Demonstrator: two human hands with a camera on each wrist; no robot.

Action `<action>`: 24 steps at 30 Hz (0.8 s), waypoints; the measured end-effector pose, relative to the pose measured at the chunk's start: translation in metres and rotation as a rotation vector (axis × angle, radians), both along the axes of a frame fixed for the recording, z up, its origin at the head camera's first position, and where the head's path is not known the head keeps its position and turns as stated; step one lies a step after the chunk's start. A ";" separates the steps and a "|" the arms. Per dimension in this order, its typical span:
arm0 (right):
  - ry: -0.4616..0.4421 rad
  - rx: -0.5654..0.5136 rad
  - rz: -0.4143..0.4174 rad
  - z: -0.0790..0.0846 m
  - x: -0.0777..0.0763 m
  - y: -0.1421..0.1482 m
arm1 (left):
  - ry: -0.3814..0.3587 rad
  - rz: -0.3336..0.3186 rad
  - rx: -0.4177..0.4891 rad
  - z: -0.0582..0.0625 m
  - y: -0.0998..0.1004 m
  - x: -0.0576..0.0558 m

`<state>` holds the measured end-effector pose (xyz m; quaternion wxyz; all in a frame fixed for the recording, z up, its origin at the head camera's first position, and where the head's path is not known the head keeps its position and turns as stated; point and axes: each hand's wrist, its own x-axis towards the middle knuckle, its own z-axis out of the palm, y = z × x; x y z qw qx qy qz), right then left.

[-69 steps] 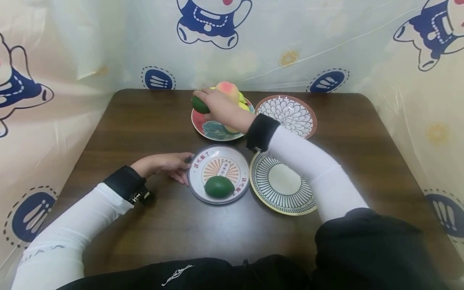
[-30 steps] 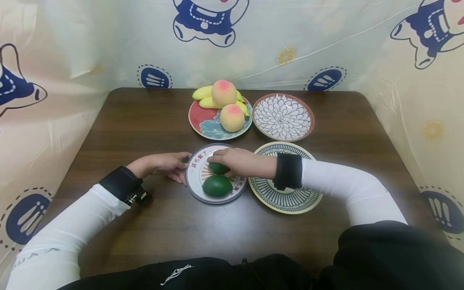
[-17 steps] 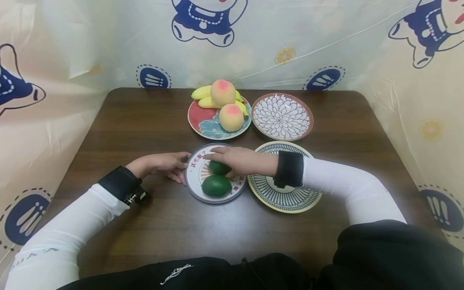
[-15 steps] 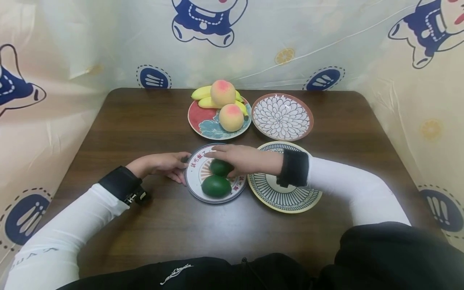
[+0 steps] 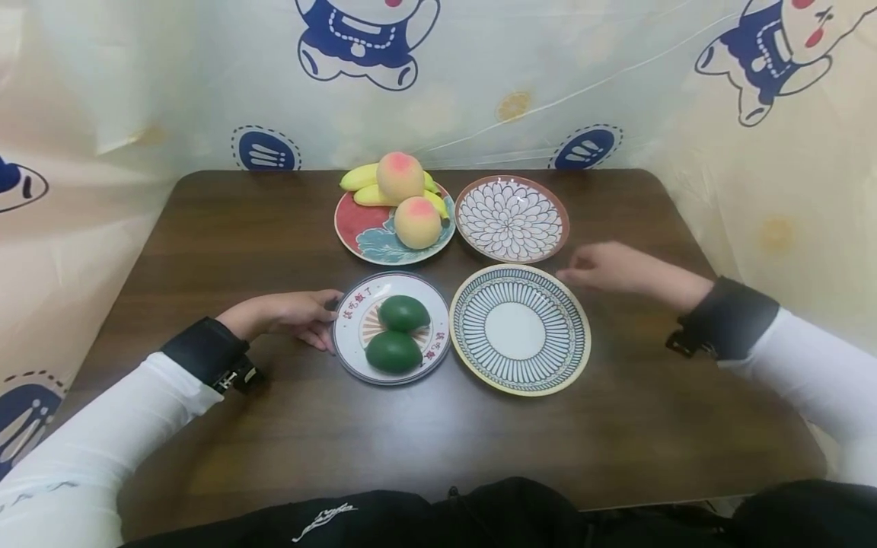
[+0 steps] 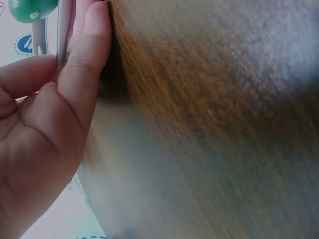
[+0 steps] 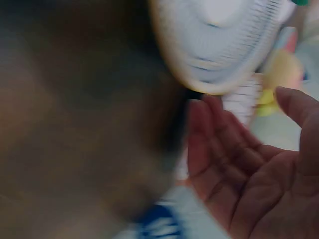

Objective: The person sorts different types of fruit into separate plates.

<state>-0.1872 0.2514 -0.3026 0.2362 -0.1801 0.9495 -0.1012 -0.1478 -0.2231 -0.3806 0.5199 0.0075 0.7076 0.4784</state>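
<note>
At the left of the group is a white plate with red characters and a dark rim. My left hand pinches its left edge. In the left wrist view the thumb lies over the rim and the fingers are beneath it. Two smooth green oval fruits lie side by side on that plate. My right hand holds nothing; it is just off the upper right edge of a yellow-rimmed striped plate. The right wrist view shows its palm and relaxed fingers, somewhat blurred.
Behind stand a red and teal plate carrying bananas and two peaches, and a brown-rimmed plate with a petal pattern. All the plates are close together on the brown wooden table. A printed curtain hangs behind.
My right hand brought a second green fruit from the back plate onto the white plate, let it go and moved away right. The left hand stays at the rim. The head view has shifted slightly.
</note>
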 end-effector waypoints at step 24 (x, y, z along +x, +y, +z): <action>-0.645 -0.271 -0.142 -0.070 0.015 0.041 | 0.270 -0.271 -0.336 0.056 -0.005 -0.026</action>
